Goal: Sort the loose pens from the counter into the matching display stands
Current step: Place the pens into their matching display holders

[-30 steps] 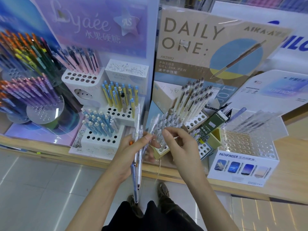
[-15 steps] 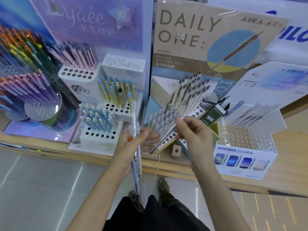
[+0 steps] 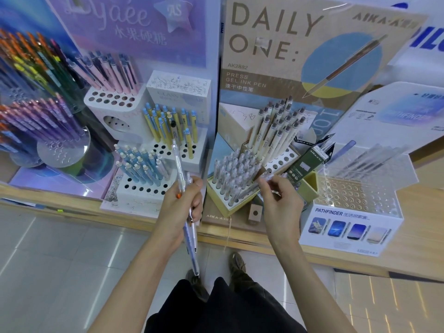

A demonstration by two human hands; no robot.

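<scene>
head view: hands apart at the counter edge.
left hand: wrapped round a bundle of loose pens, held upright.
right hand: pinches one clear pen, slanted at the front row of the beige stand.

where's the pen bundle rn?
Head view, centre-left: the left hand grips the pen bundle roughly upright over the counter edge, between the white stand of blue pens and the Daily One stand.

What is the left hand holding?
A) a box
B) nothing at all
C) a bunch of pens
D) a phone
C: the left hand grips a bunch of pens, which stick out above and below its curled fingers.
</scene>
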